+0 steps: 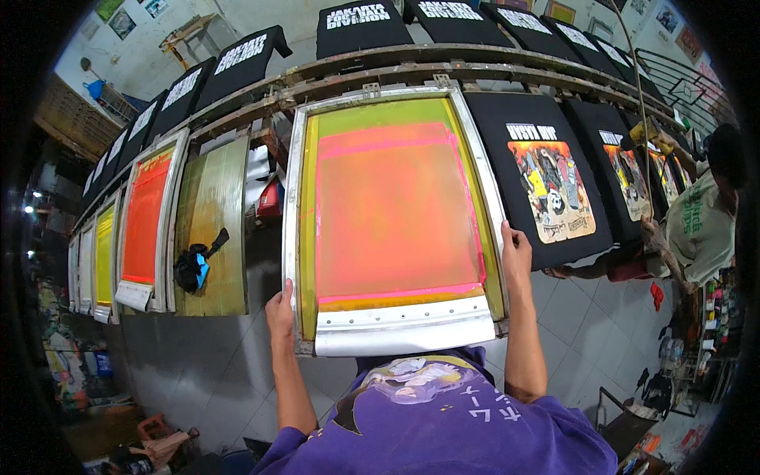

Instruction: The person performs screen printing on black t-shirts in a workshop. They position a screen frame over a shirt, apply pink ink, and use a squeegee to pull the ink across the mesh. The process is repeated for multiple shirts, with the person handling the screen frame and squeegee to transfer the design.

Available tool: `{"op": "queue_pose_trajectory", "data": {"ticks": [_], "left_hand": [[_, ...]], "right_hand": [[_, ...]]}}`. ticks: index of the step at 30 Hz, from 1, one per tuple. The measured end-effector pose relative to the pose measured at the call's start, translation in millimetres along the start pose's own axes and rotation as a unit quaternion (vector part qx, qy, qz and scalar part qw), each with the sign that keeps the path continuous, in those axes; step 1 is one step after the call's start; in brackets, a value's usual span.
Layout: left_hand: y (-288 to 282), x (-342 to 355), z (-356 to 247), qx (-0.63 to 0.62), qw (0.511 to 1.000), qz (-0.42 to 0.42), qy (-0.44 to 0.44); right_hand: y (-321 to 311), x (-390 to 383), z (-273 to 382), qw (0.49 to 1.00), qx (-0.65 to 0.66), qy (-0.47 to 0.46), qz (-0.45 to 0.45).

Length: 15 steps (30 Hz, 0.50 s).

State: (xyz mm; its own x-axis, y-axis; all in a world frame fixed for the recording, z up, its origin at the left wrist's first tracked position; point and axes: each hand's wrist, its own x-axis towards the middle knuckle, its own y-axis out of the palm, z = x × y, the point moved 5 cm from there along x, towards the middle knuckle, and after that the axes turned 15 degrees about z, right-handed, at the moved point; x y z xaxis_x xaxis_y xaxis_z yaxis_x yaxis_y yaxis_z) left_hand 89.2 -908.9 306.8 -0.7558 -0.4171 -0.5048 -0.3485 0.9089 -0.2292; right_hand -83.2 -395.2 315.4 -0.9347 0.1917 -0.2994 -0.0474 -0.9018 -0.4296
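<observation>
A screen printing frame (465, 131) with a metal border lies flat before me, its mesh yellow-green around a large pink-orange area edged with pink tape. Across its near end rests a wide silvery squeegee (404, 326) with a row of bolts. My left hand (280, 317) grips the frame's left side near the front corner, fingers wrapped round the edge. Higher up on the right side, my right hand (517, 252) is closed on the frame too. Whatever is under the frame is hidden.
Printed black T-shirts (582, 237) lie on boards to the right, where another person (704, 222) works. More shirts (360, 39) line the far rail. On the left stand an orange screen (146, 214), a yellow screen (104, 253) and a board (214, 277) with a black-wrapped tool (190, 267).
</observation>
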Motion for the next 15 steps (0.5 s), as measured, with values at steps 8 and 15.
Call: {"op": "queue_pose_trajectory", "data": {"ticks": [8,15], "left_hand": [[17,7,7,-0.006,1.0,0.004,0.019],[34,6,3,-0.038,0.998,0.036,-0.026]], "right_hand": [[-6,23,-1,1.0,0.0,0.001,0.012],[-12,35,2,0.999,-0.021,-0.017,0.024]]}}
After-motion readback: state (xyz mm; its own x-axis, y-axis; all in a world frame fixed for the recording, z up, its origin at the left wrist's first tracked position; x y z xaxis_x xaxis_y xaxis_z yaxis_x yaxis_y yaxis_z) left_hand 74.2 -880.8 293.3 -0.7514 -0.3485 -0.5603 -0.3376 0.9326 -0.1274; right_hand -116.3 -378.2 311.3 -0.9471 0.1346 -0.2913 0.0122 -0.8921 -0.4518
